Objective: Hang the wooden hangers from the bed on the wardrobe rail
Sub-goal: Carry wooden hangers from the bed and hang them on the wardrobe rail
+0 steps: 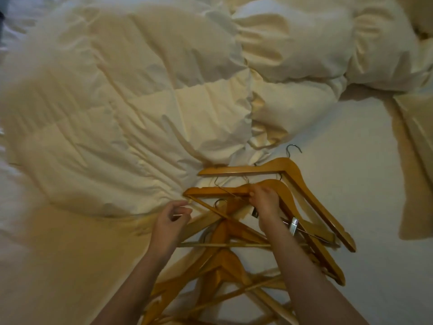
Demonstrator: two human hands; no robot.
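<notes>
Several wooden hangers (234,233) with metal hooks lie in a tangled pile on the white bed sheet (351,141), at the lower middle of the head view. One hanger (311,184) lies at the pile's far right with its hook pointing away. My right hand (264,205) rests on the pile, its fingers closed on the top of a wooden hanger (218,190). My left hand (172,219) hovers just left of that hanger's end, fingers curled and partly apart, and I see nothing held in it. The wardrobe rail is not in view.
A crumpled cream duvet (131,113) covers the left and middle of the bed, touching the far edge of the pile. A pillow (304,43) lies at the back right. Folded cream fabric (417,148) sits at the right edge.
</notes>
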